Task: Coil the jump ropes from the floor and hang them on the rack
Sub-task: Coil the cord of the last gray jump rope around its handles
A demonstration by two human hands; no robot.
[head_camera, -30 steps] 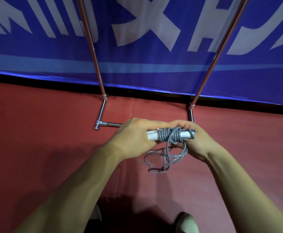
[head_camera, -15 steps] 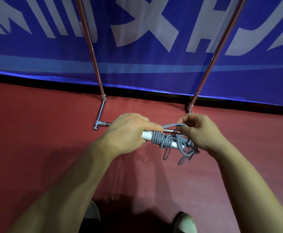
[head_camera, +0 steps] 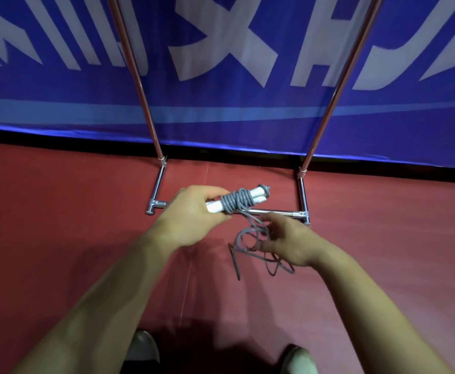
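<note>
My left hand grips the two white handles of a jump rope, held side by side and pointing right. Several turns of the grey cord are wound tightly around the handles. The loose remainder of the cord hangs down in slack loops. My right hand, lower and to the right, holds these loops with curled fingers. The metal rack stands just beyond my hands, its base bar on the floor and two uprights rising out of the top of the frame.
A blue banner with white lettering runs along behind the rack. The floor is red matting. My two shoes show at the bottom edge, close to the rack base.
My right hand has dropped from the handles' end down and away, drawing out slack cord loops. My left hand has lifted and tilted the handles upward to the right.
</note>
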